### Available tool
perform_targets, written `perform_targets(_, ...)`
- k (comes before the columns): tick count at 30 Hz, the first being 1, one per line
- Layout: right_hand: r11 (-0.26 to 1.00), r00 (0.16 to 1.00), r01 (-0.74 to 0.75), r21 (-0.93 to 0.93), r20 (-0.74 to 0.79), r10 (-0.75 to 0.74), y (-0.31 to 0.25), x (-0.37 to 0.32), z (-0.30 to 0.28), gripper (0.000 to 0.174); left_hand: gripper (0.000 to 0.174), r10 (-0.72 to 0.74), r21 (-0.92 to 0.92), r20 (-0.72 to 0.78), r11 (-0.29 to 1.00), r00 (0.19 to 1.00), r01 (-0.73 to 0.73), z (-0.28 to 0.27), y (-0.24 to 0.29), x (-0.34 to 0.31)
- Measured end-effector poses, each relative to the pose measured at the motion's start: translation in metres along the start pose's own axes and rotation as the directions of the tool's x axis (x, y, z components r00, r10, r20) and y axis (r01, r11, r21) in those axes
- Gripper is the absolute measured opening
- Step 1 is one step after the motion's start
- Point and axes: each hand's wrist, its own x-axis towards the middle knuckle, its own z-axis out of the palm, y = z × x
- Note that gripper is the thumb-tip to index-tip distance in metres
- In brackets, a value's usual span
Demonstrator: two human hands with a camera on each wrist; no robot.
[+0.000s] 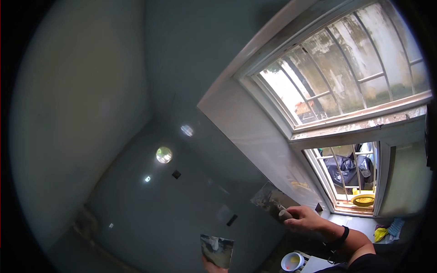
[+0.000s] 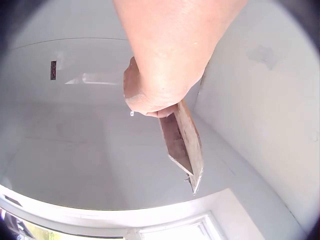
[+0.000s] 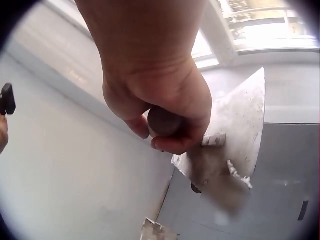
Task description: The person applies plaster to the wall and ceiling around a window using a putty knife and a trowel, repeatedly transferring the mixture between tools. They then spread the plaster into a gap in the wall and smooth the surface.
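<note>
In the head view my right hand (image 1: 302, 219) grips the round handle of a plastering trowel (image 1: 268, 196), its blade held against or close over the grey wall below the window. The right wrist view shows the fingers curled round the dark handle end (image 3: 164, 121); the broad trowel blade (image 3: 240, 115) carries a ridge of white filler. My left hand (image 1: 214, 267), low in the head view, holds a flat rectangular plate (image 1: 221, 253) with pale filler on its face. In the left wrist view that plate (image 2: 192, 145) appears nearly edge-on below the left hand (image 2: 160, 95), and most of the fingers are hidden.
A barred window (image 1: 341, 68) and a smaller barred opening stand at the right. A yellow dish (image 1: 363, 200) sits on the lower sill. Yellow and blue cloths (image 1: 395, 227) lie at the right, a white bucket (image 1: 291, 261) below. Dark socket holes (image 1: 232, 220) mark the wall.
</note>
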Motion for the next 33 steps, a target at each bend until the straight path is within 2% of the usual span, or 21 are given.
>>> perform_targets(2, 0.993, 0.993, -0.11, 0.047, -0.033, 0.111, -0.003, 0.001, 0.003, 0.029, 0.044, -0.062, -0.16, 0.211, 0.982, 0.976, 0.097, -0.01, 0.005, 0.0)
perform_targets(5, 0.975, 0.975, -0.222, -0.015, -0.037, 0.221, 0.008, 0.001, -0.001, 0.026, 0.048, 0.079, -0.046, 0.007, 0.996, 0.997, -0.079, -0.01, -0.001, -0.007)
perform_targets(7, 0.965, 0.972, -0.235, -0.114, -0.057, 0.229, 0.024, -0.001, -0.007, 0.023, 0.052, 0.07, -0.074, -0.056, 0.994, 0.996, -0.074, -0.041, -0.002, -0.001)
perform_targets(8, 0.98, 0.981, -0.188, -0.068, -0.067, 0.184, 0.026, -0.001, -0.007, 0.023, 0.054, 0.063, -0.092, -0.091, 0.993, 0.994, -0.071, -0.048, -0.005, -0.001)
perform_targets(11, 0.996, 0.986, -0.084, 0.032, -0.142, 0.088, 0.012, -0.004, -0.008, 0.019, 0.062, 0.21, 0.087, -0.079, 0.975, 0.974, -0.203, -0.058, -0.018, -0.006)
perform_targets(14, 0.975, 0.975, -0.182, -0.124, -0.155, 0.162, 0.028, 0.008, -0.018, 0.017, 0.059, 0.148, -0.04, -0.154, 0.987, 0.977, -0.156, -0.043, -0.019, -0.008)
perform_targets(17, 0.969, 0.966, -0.246, 0.029, -0.072, 0.248, 0.029, 0.007, -0.017, 0.017, 0.065, 0.186, -0.148, -0.163, 0.966, 0.969, -0.21, -0.088, -0.031, 0.011)
perform_targets(18, 0.944, 0.972, -0.235, 0.231, 0.052, 0.229, 0.019, 0.006, -0.012, 0.017, 0.067, 0.212, -0.1, -0.202, 0.967, 0.956, -0.235, -0.085, -0.033, -0.002)
perform_targets(19, 0.935, 0.969, -0.244, 0.256, 0.1, 0.226, 0.02, 0.002, -0.007, 0.017, 0.069, 0.234, -0.056, -0.222, 0.966, 0.947, -0.252, -0.073, -0.034, -0.005)
perform_targets(20, 0.937, 0.973, -0.222, 0.27, 0.131, 0.192, 0.017, 0.006, -0.006, 0.017, 0.071, 0.258, -0.027, -0.208, 0.963, 0.944, -0.269, -0.058, -0.037, 0.002)
perform_targets(22, 0.947, 0.982, -0.167, 0.276, 0.138, 0.133, 0.004, 0.015, 0.0, 0.018, 0.077, 0.363, -0.091, 0.043, 0.929, 0.931, -0.358, -0.048, -0.042, 0.008)
perform_targets(24, 0.955, 0.975, -0.222, 0.197, 0.033, 0.22, 0.011, 0.028, 0.001, 0.016, 0.078, 0.372, -0.135, -0.037, 0.918, 0.927, -0.374, -0.021, -0.043, 0.002)
perform_targets(27, 0.928, 0.939, -0.337, 0.157, -0.012, 0.343, 0.008, 0.03, 0.007, 0.011, 0.08, 0.507, -0.102, -0.071, 0.853, 0.859, -0.511, -0.013, -0.056, 0.002)
perform_targets(28, 0.876, 0.934, -0.357, 0.324, 0.152, 0.324, 0.018, 0.03, -0.002, 0.012, 0.081, 0.546, -0.083, -0.022, 0.834, 0.837, -0.546, -0.021, -0.055, 0.0)
perform_targets(30, 0.832, 0.959, -0.275, 0.481, 0.203, 0.2, 0.002, 0.024, 0.007, 0.014, 0.081, 0.604, -0.045, 0.078, 0.797, 0.793, -0.603, -0.042, -0.059, -0.006)
perform_targets(33, 0.843, 0.951, -0.286, 0.455, 0.023, 0.31, -0.016, 0.03, 0.021, 0.014, 0.082, 0.61, -0.074, 0.138, 0.792, 0.78, -0.606, -0.048, -0.054, -0.019)
